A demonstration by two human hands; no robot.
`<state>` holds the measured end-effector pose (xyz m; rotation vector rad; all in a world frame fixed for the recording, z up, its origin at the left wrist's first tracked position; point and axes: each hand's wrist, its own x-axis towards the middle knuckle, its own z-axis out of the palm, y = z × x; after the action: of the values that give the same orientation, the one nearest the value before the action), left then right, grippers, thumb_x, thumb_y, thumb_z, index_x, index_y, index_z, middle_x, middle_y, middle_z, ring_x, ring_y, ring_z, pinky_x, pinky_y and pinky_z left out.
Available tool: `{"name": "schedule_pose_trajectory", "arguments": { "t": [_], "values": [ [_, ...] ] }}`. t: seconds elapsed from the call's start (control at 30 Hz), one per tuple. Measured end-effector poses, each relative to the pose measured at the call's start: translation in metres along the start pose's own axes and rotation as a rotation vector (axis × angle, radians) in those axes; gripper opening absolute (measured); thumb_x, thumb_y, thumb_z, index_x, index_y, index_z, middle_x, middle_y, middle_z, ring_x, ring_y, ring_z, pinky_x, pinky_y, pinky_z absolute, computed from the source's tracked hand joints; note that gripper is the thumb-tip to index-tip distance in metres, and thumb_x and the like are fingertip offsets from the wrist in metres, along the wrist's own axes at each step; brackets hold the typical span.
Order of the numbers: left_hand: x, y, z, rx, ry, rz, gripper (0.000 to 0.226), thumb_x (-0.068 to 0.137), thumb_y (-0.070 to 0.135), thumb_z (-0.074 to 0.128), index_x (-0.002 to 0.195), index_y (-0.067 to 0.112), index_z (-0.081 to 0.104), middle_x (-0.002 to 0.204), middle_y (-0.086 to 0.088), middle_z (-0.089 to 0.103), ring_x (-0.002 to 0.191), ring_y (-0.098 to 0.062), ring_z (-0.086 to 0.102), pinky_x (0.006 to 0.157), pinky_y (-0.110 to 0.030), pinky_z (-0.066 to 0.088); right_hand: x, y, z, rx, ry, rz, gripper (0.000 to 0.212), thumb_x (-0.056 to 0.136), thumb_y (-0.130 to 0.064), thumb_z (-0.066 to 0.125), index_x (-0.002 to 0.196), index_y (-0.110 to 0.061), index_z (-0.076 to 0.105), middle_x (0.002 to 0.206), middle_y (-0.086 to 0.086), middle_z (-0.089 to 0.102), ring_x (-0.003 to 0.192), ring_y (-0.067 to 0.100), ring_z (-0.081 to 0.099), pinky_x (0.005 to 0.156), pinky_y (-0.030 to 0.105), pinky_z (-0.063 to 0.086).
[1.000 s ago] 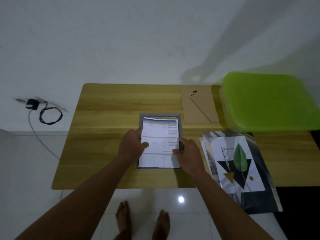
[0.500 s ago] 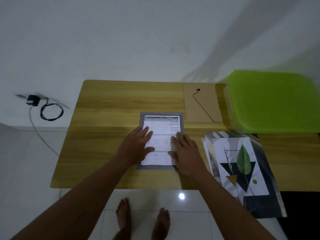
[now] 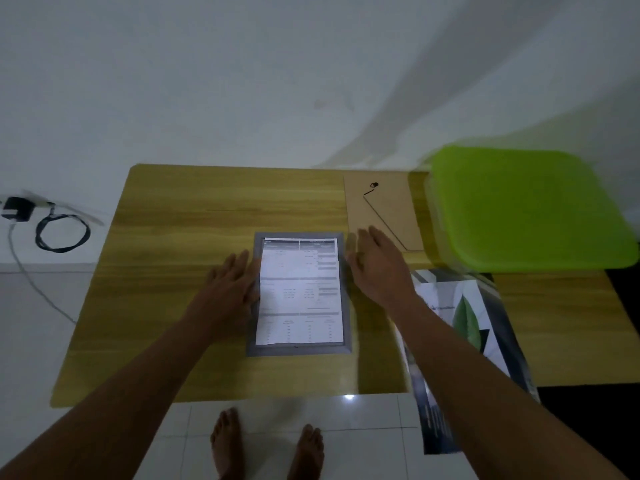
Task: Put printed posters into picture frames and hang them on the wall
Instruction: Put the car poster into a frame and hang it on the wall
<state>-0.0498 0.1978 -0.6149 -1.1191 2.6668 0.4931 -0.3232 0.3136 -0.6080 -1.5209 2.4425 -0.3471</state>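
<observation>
head view: left hand (image 3: 230, 289) and right hand (image 3: 379, 271), fingers straight, flank rectangular grey frame (image 3: 298, 349) holding white paper (image 3: 299, 292).

Print ran all over the white sheet (image 3: 300, 292) in the grey frame (image 3: 297, 351), in rows and tables, but every line was too blurred to read. The leaf poster (image 3: 465, 317) carried a small dark line of lettering, equally illegible.

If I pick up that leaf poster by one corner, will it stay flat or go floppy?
Probably floppy: the leaf poster looks like thin paper. It likely feels light, too. The pile it lies on overhangs the table edge, so a push might slide it off.
</observation>
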Motion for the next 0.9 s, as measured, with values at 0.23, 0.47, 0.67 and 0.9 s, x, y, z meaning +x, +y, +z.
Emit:
{"name": "schedule_pose_trajectory", "arguments": {
  "t": [0.23, 0.47, 0.67, 0.9],
  "values": [
    [0.011, -0.010, -0.008, -0.009, -0.179, 0.014, 0.079, 0.097, 0.025, 0.049, 0.154, 0.014, -0.004, 0.162, -0.005, -0.006, 0.150, -0.025, -0.004, 0.118, -0.044, 0.012, 0.073, 0.034, -0.019, -0.084, -0.081, 0.267, 0.069, 0.102, -0.038, 0.037, 0.153, 0.002, 0.012, 0.160, 0.021, 0.015, 0.146, 0.035, 0.022, 0.114, 0.052, 0.029],
    [0.015, -0.014, -0.010, 0.013, -0.202, 0.010, 0.086, 0.094, 0.026, 0.052, 0.153, 0.019, -0.009, 0.162, 0.000, -0.007, 0.150, -0.021, -0.004, 0.119, -0.048, 0.015, 0.097, 0.046, -0.022, -0.092, -0.004, 0.305, 0.039, 0.097, -0.032, 0.053, 0.120, -0.001, 0.053, 0.124, 0.017, 0.056, 0.113, 0.033, 0.055, 0.089, 0.040, 0.049],
    [0.017, -0.016, -0.010, -0.009, -0.239, -0.007, 0.086, 0.094, 0.029, 0.052, 0.152, 0.021, -0.012, 0.162, 0.002, -0.010, 0.150, -0.020, -0.005, 0.118, -0.052, 0.014, 0.095, 0.044, -0.034, -0.076, 0.024, 0.272, 0.043, 0.095, -0.036, 0.058, 0.115, 0.001, 0.050, 0.111, 0.018, 0.062, 0.099, 0.032, 0.062, 0.067, 0.032, 0.042],
    [0.017, -0.013, -0.013, -0.007, -0.254, -0.026, 0.082, 0.094, 0.029, 0.051, 0.155, 0.022, -0.004, 0.162, 0.001, -0.007, 0.150, -0.019, -0.005, 0.118, -0.052, 0.013, 0.084, 0.030, -0.068, -0.111, 0.138, 0.269, 0.043, 0.093, -0.044, 0.056, 0.112, -0.006, 0.051, 0.103, 0.015, 0.065, 0.093, 0.034, 0.064, 0.063, 0.032, 0.039]
  ]
}}
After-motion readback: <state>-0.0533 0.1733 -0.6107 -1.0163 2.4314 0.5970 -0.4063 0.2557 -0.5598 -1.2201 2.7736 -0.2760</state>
